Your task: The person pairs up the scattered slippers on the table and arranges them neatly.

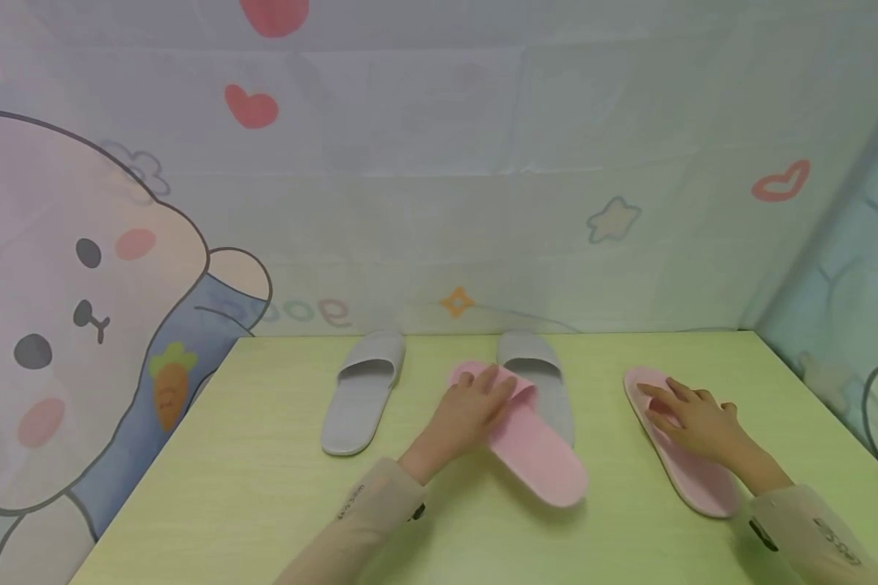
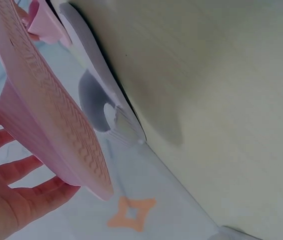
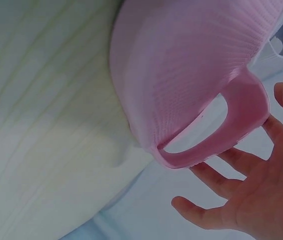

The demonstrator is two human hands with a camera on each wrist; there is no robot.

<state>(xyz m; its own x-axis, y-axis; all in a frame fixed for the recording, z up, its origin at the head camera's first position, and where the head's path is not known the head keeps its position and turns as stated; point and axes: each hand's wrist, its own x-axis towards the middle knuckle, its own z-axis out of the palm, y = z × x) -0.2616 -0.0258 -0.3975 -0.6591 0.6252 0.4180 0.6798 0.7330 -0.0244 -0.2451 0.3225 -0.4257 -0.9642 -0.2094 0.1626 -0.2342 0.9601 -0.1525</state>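
A pink slipper [image 1: 537, 459] is raised off the table, tilted, its ridged sole [image 2: 56, 100] showing in the left wrist view. My left hand [image 1: 470, 410] grips it by the strap, fingers bent over the strap's outer side. Another pink slipper [image 1: 708, 487] lies at the right of the table, toe pointing to the back. Over its strap [image 3: 241, 125] is my right hand [image 1: 702, 426], fingers spread and some fingertips touching the strap's outside. Behind the raised slipper, partly hidden by it, sits a grey slipper [image 1: 554, 398]. The other grey slipper [image 1: 358, 406] rests further left.
The light green table [image 1: 263, 487] ends against a pale printed cloth [image 1: 439, 203] with hearts and a star. A large cartoon animal [image 1: 58, 284] is printed at the left. Both grey slippers have their toes at the table's back edge.
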